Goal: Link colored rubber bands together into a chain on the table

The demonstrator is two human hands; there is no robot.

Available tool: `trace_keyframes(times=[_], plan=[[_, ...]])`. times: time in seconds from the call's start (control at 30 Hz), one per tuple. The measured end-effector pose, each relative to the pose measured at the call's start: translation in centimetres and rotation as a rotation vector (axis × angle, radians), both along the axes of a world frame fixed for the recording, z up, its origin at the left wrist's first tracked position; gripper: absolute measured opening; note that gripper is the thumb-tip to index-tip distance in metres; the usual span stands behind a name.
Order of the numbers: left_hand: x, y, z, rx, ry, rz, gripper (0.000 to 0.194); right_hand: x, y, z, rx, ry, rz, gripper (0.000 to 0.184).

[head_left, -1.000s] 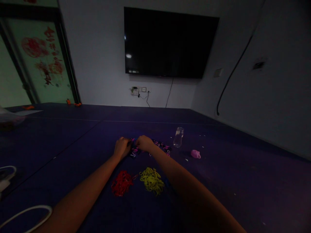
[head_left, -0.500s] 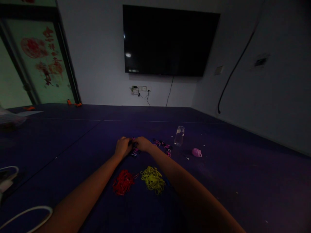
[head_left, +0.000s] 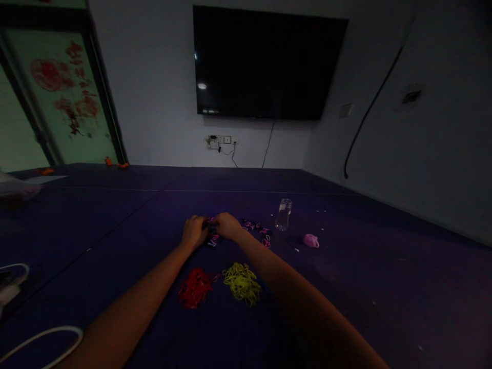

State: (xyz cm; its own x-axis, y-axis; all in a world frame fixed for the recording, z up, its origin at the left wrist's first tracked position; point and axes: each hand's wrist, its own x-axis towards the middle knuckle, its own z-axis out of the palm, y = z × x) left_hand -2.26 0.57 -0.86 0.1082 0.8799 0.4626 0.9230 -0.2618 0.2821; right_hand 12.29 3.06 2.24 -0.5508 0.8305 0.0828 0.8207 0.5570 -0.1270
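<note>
My left hand (head_left: 194, 231) and my right hand (head_left: 227, 225) meet over a small heap of black and pink rubber bands (head_left: 214, 239) on the dark purple surface. Both hands have curled fingers, with fingertips close together among the bands; the exact grip is dim and partly hidden. More pink and dark bands (head_left: 253, 226) lie scattered just beyond my right wrist. Nearer to me, between my forearms, are a pile of red rubber bands (head_left: 196, 288) and a pile of yellow ones (head_left: 242, 283).
A clear plastic bottle (head_left: 283, 215) lies to the right, with a pink lid-like piece (head_left: 311, 241) beside it. White cable loops (head_left: 73, 330) are at the lower left. A plastic bag (head_left: 17, 187) sits at the far left. A television (head_left: 269, 66) hangs on the wall ahead.
My right hand has shifted very slightly up and to the right, widening the gap between the hands a little. My left hand and the piles stay in place.
</note>
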Motion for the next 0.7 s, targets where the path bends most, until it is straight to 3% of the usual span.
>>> trace_keyframes(times=[0.27,0.5,0.7], plan=[[-0.47,0.69,-0.40,0.033,-0.144,0.028,0.034,-0.11,-0.19,-0.37,0.045,0.011,0.178,0.045],[-0.47,0.62,-0.33,0.019,-0.156,0.046,0.033,0.19,-0.18,-0.25,0.074,-0.034,0.154,0.031],[-0.46,0.40,-0.27,0.010,-0.163,0.020,0.035,0.40,0.33,0.03,0.088,-0.031,0.118,0.032]])
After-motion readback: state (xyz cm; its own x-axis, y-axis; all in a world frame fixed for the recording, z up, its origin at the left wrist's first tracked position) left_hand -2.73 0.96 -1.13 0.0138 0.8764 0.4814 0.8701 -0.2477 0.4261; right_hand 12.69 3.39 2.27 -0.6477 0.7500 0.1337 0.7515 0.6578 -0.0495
